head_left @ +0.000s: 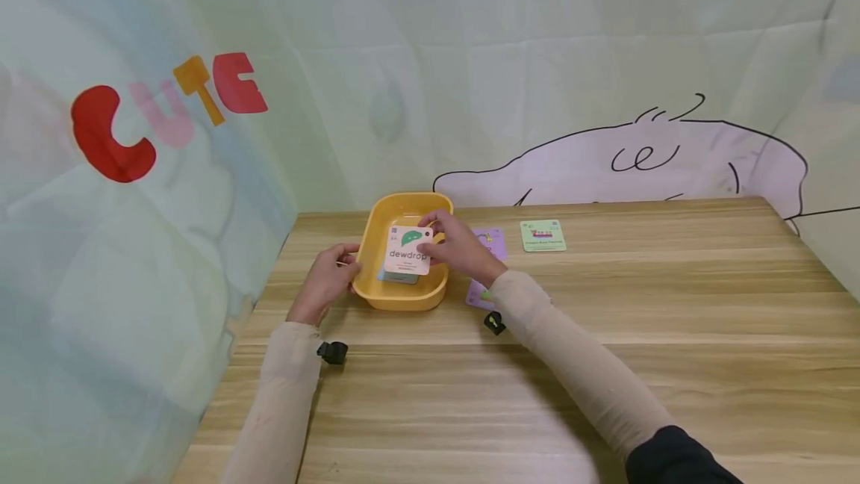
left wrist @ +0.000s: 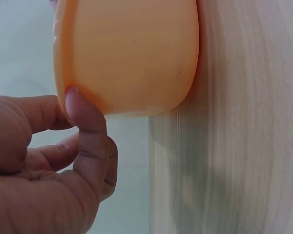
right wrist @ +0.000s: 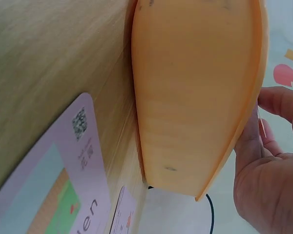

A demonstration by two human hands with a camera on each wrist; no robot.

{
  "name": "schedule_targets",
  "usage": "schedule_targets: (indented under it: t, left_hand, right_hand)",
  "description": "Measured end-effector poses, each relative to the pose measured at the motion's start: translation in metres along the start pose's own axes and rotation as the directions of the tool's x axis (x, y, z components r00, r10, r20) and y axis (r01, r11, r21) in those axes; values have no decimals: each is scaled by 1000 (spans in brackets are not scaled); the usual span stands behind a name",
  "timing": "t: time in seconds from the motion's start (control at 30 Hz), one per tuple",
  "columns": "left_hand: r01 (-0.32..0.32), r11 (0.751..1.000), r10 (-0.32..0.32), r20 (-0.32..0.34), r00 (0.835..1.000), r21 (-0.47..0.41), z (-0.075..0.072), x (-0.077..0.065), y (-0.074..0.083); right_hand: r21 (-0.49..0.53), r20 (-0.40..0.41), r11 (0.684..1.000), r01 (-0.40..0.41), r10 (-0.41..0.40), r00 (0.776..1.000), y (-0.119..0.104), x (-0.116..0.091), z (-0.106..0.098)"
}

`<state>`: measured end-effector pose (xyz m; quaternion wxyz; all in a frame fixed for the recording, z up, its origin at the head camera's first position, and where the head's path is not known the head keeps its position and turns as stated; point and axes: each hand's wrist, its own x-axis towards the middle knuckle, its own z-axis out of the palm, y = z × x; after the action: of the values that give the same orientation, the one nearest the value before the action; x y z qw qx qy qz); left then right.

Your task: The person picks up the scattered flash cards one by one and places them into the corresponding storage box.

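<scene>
A yellow plastic basin (head_left: 401, 303) stands on the wooden table near its back left corner. My left hand (head_left: 324, 280) pinches its left rim, with the thumb (left wrist: 85, 109) against the outside wall. Over the basin, my right hand (head_left: 465, 246) holds a pale square card (head_left: 406, 260) by its right side; the card shows a green leaf and the word "dewdrop". Below that card, mostly covered by it, lies a bluish-grey card (head_left: 401, 278) inside the basin. In the right wrist view, fingers of the right hand (right wrist: 268, 161) reach over the basin's rim.
Right of the basin lie two purple cards, the upper one (head_left: 496, 243) partly behind the right hand and the lower one (head_left: 477, 296) partly behind the sleeve. Farther right is a green card (head_left: 543, 236). Small black devices (head_left: 333, 352) show beside the wrists. A printed curtain (head_left: 376, 118) hangs behind the table.
</scene>
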<state>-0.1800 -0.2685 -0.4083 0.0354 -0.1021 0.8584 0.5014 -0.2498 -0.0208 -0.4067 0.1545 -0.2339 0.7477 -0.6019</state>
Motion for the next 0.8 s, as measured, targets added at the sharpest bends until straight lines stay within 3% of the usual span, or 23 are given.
schedule_targets:
  t: [0.47, 0.8]
  left_hand:
    - [-12, 1000, 12, 13, 1000, -11, -1, -2, 0]
    - [8, 1000, -8, 3, 1000, -8, 0, 0, 2]
  right_hand:
    - [-54, 18, 998, -24, 25, 1000, -1, 9, 11]
    - [-157, 4, 985, -67, 68, 998, -3, 19, 12]
